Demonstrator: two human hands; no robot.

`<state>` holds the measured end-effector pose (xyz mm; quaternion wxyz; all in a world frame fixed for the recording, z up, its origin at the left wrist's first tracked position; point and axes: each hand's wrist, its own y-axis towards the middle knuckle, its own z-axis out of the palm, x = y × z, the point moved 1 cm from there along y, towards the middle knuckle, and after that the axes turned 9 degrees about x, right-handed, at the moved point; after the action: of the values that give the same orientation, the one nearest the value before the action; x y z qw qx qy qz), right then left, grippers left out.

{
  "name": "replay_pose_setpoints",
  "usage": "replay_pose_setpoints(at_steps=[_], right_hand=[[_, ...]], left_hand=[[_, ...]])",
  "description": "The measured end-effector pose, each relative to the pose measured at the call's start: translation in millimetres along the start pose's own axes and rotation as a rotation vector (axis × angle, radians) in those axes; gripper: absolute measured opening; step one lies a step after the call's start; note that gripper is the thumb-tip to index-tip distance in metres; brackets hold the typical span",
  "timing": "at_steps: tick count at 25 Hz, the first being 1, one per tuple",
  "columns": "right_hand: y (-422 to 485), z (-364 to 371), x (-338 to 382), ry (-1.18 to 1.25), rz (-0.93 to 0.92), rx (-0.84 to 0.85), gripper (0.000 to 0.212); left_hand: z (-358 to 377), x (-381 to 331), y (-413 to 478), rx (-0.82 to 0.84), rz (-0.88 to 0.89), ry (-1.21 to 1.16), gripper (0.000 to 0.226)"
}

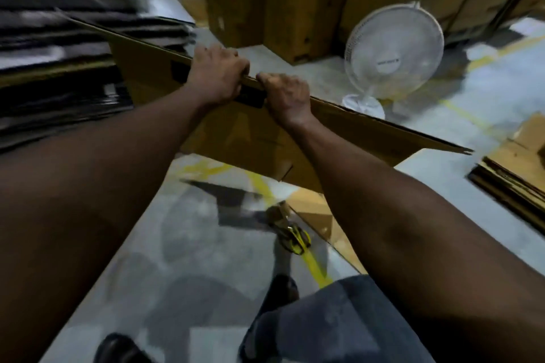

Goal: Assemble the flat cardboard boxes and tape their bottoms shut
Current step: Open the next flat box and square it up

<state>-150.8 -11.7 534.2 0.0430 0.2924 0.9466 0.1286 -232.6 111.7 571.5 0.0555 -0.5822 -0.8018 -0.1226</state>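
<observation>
- Stack of flat cartons [59,38] at far left, blurred.
- Left hand [218,74] curls over the top edge of the flat cardboard box [250,138], which is held upright.
- Right hand [286,94] grips the same edge, just beside the left.
- Closed standing boxes [295,9] behind; contents hidden.
- White fan [395,53] at right.

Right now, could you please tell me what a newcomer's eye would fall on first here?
The left hand and right hand, side by side at centre, grip the top edge of a flat cardboard box held on edge. Behind it to the right a white fan stands on the floor, and below the box a yellow-and-black tool, likely a tape dispenser, lies on the floor.
</observation>
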Motion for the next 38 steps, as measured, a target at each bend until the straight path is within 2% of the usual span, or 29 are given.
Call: replay_pose_setpoints(at_steps=[3,6,9,10,14,20,23,27,30,34,38], right_hand=[[10,-5,103,0.077,-0.164,-0.088,0.027],[6,8,203,0.112,-0.339,-0.215,0.028],[-4,45,271,0.098,-0.445,-0.125,0.013],[-7,61,281,0.086,-0.432,-0.096,0.019],[-26,121,301,0.110,-0.386,0.123,0.024],[-45,179,303,0.164,-0.374,0.171,0.022],[-43,195,297,0.150,-0.346,0.181,0.020],[-46,216,278,0.081,-0.366,0.318,0.026],[-44,219,266,0.039,-0.331,0.267,0.027],[-45,215,254,0.088,-0.298,0.175,0.043],[-45,216,252,0.111,-0.313,0.212,0.049]], left_hand=[[-2,75,-76,-0.014,-0.116,-0.024,0.025],[25,139,-163,0.028,-0.305,-0.017,0.020],[74,172,-234,0.089,-0.453,-0.090,0.018],[92,176,-251,0.107,-0.498,-0.122,0.019],[157,177,-310,0.172,-0.642,-0.259,0.016],[216,177,-328,0.253,-0.654,-0.402,0.019],[233,177,-320,0.272,-0.651,-0.371,0.012],[254,162,-305,0.342,-0.621,-0.371,0.009],[262,156,-296,0.373,-0.636,-0.416,0.007],[264,148,-286,0.354,-0.628,-0.385,0.011],[258,146,-280,0.328,-0.650,-0.383,0.016]])
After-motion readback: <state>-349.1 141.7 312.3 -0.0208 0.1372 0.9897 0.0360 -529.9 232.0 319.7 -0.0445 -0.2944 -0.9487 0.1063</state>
